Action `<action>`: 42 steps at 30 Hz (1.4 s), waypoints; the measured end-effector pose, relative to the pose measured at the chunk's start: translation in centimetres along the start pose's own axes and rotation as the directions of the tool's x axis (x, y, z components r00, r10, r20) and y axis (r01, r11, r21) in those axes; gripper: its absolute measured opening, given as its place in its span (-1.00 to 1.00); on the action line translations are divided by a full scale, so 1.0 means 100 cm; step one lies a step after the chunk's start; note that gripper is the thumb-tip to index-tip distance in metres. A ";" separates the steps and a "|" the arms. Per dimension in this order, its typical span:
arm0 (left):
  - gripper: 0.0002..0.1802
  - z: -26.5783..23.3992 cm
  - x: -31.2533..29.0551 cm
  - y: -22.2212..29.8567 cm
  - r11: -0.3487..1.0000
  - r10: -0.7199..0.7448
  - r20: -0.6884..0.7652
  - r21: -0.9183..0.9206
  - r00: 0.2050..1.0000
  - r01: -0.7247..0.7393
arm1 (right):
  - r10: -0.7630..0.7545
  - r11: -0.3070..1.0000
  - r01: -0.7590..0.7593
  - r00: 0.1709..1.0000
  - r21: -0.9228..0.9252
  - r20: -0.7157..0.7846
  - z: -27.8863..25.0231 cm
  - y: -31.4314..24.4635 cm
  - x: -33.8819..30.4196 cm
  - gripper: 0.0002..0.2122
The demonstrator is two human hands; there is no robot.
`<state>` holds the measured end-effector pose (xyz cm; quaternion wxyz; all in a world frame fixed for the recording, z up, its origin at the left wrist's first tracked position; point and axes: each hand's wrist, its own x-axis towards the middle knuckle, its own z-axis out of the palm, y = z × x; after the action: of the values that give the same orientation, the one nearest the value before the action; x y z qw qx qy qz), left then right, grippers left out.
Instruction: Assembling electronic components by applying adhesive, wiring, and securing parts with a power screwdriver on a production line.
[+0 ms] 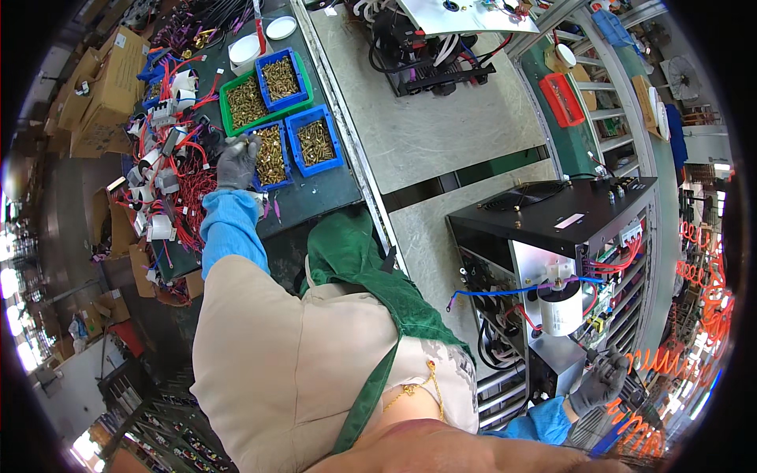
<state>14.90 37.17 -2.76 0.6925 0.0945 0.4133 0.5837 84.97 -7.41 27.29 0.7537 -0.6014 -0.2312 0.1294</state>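
My left hand (236, 164), in a grey glove and blue sleeve, is at the left edge of a blue bin (286, 178) of brass-coloured screws. Its fingers are curled together; whatever they hold is too small to make out. Beside it lies a heap of red wires (192, 189) with white cylindrical parts. At the lower right, my right hand (601, 384), gloved too, is wrapped round a dark power screwdriver (640, 404). This hand is close to an open black metal unit (544, 206), which carries a white capacitor (561, 309) and a blue wire (497, 293).
Two more blue bins (337, 158) and a green tray (226, 118) hold screws on the dark bench. A second unit (430, 67) stands at the far end of the metal surface (441, 134). A red bin (561, 101) lies far right. Coiled orange hoses (702, 303) hang on the right.
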 end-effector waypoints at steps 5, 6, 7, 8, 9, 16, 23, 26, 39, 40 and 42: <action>-0.67 -0.050 0.029 -0.001 0.092 0.426 -0.066 0.995 0.902 0.029 | 0.038 0.999 -0.038 0.984 -0.005 0.173 -0.012 0.003 0.024 -0.66; -0.69 0.014 -0.018 -0.014 -0.089 0.437 0.070 0.995 0.897 -0.034 | 0.029 0.999 -0.024 0.985 -0.034 0.171 -0.003 -0.005 0.019 -0.66; -0.69 0.031 -0.021 -0.016 -0.097 0.428 0.090 0.994 0.899 -0.053 | -0.003 1.000 0.008 0.989 -0.029 0.148 -0.005 -0.008 0.011 -0.65; -0.66 0.044 -0.020 -0.018 -0.270 0.385 0.126 0.963 0.914 -0.019 | -0.038 0.999 0.042 0.992 -0.028 0.124 -0.006 -0.011 0.003 -0.65; -0.63 0.053 -0.018 -0.022 -0.435 0.334 0.158 0.900 0.929 0.003 | -0.051 0.998 0.055 0.994 -0.036 0.098 -0.006 -0.009 -0.005 -0.65; -0.67 0.017 0.005 -0.013 -0.445 0.333 0.332 0.881 0.883 -0.163 | 0.028 0.986 -0.025 0.999 -0.164 0.020 0.051 -0.001 -0.010 -0.59; -0.79 0.082 0.010 -0.009 0.991 -0.113 0.199 -0.052 0.973 0.126 | -0.165 0.975 0.158 0.986 -0.157 -0.033 0.076 -0.013 -0.009 -0.67; -0.79 0.220 -0.092 -0.052 0.924 -0.383 0.515 0.234 0.767 0.304 | -0.210 0.957 0.203 0.978 -0.206 -0.011 0.077 -0.017 -0.010 -0.69; -0.62 0.383 -0.305 -0.227 0.500 -0.857 0.514 0.819 0.028 0.282 | -0.424 0.708 0.199 0.887 0.678 0.183 0.129 -0.050 -0.065 -0.55; -0.62 0.384 -0.307 -0.228 0.516 -0.850 0.523 0.803 0.062 0.298 | -0.401 0.697 0.181 0.901 0.694 0.168 0.129 -0.048 -0.066 -0.54; -0.63 0.384 -0.309 -0.228 0.530 -0.843 0.529 0.789 0.095 0.311 | -0.392 0.695 0.185 0.908 0.694 0.150 0.127 -0.045 -0.068 -0.55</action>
<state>58.46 16.39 22.10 0.9192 0.3774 0.1065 -0.0348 72.35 -1.01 32.44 0.8868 -0.2227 -0.3686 0.1677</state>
